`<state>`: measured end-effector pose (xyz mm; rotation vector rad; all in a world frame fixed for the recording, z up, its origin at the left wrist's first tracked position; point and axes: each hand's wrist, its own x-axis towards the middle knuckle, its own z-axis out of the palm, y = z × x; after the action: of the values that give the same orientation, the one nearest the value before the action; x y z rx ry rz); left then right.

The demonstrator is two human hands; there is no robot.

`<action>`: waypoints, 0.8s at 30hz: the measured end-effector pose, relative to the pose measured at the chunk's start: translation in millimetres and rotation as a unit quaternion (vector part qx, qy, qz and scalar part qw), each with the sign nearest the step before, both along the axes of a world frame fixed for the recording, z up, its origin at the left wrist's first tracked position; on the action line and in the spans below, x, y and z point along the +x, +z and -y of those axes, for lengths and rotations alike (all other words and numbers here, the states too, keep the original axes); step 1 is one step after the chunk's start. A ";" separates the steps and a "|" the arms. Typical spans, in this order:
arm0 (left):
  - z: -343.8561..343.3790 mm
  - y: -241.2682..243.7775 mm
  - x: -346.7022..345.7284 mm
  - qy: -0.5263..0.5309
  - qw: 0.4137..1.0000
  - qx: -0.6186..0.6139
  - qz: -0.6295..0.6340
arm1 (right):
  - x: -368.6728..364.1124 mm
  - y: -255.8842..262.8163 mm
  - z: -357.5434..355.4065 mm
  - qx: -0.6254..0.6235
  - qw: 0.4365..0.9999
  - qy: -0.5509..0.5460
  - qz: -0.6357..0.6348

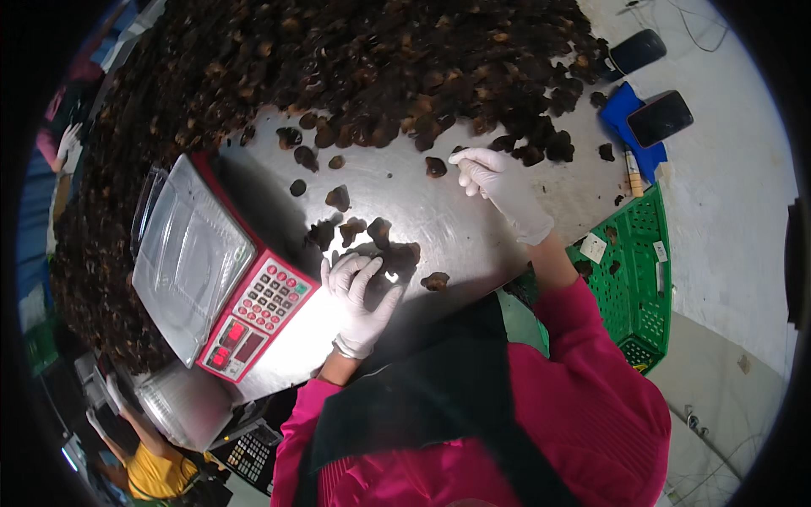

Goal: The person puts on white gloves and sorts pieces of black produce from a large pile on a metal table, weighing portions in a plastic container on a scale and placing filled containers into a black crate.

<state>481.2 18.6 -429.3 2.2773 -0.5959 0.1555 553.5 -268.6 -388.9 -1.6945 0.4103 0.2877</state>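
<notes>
My left hand (358,295), in a white glove, is low over the metal table beside the scale. Its fingers are apart and lie on or just over dark wood ear mushroom pieces (405,255); the thumb is spread away from them. My right hand (485,174), also gloved, is to the right over the table with its fingers curled. Near its fingertips lies a single brown mushroom piece (436,167), apart from the hand. Whether anything is pinched in those fingers is hidden. More loose pieces (338,198) lie between the hands and the large mushroom heap (355,70).
A red weighing scale (253,304) with a clear plastic tray (190,253) stands at left. At right are a green crate (633,266), a blue cloth (649,158), a phone (661,119) and a dark cylindrical object (637,54). Other people (158,472) work at far left.
</notes>
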 end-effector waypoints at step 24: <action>-0.4 19.4 11.2 -0.008 0.999 -0.039 0.004 | 22.1 -20.9 -45.0 -0.234 0.910 0.156 0.306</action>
<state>492.4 19.0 -409.9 2.1964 -0.6016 0.1760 575.6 -223.5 -409.7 -2.2086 -0.2917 -0.1383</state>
